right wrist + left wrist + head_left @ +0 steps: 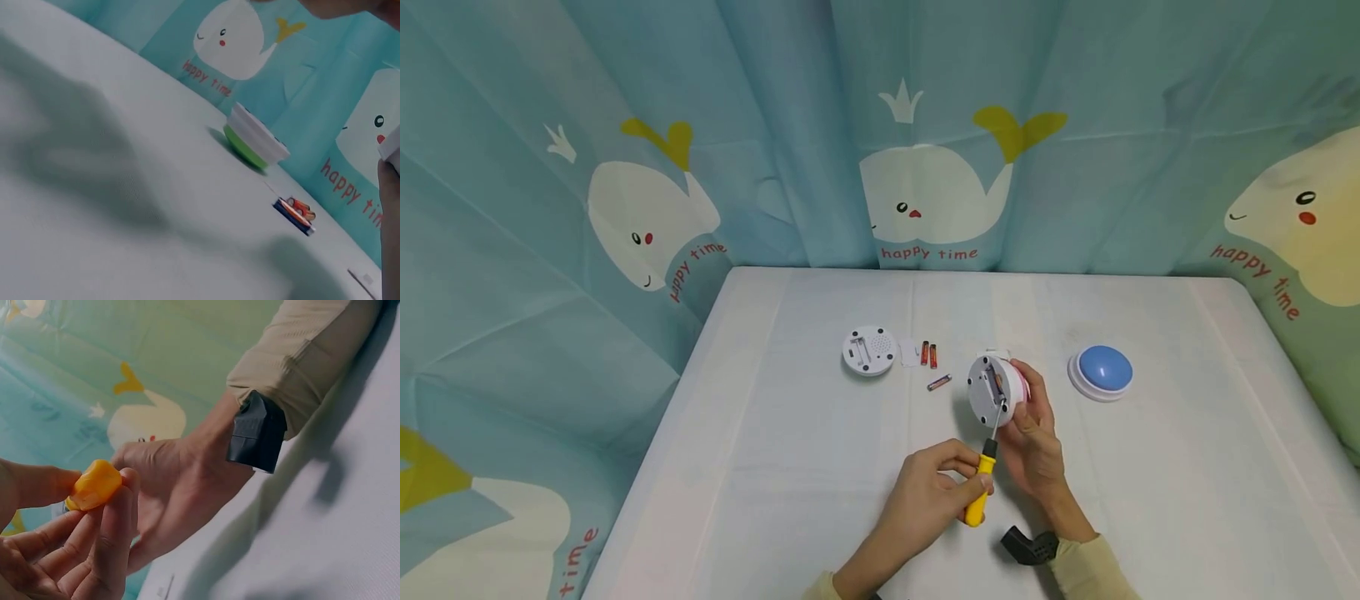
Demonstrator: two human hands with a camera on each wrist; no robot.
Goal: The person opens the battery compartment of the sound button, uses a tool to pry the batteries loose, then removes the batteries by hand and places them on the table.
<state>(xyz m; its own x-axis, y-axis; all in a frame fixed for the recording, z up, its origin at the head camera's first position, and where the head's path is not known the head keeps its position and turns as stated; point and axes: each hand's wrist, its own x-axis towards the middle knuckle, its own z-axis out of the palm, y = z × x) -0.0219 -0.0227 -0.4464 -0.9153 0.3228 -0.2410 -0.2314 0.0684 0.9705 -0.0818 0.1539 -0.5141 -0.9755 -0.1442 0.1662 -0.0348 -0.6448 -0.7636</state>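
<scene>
In the head view my left hand (925, 492) pinches the yellow handle of a screwdriver (981, 492). The screwdriver's tip meets the underside of a round white push-button device (986, 390) near its battery slot. My right hand (1033, 442) grips this device by its side, tilted with the base toward the left; a strip of pink shows behind its rim. Something battery-like sits in the slot, too small to make out clearly. In the left wrist view, left fingers surround the yellow handle end (97, 484), with the right hand (181, 494) beyond.
Left of the hands, another round device (868, 351) lies bottom-up with its slot uncovered; its green side (240, 150) shows in the right wrist view. Near it are a white cover (909, 352) and several loose batteries (938, 382). A blue-topped button device (1103, 371) stands right.
</scene>
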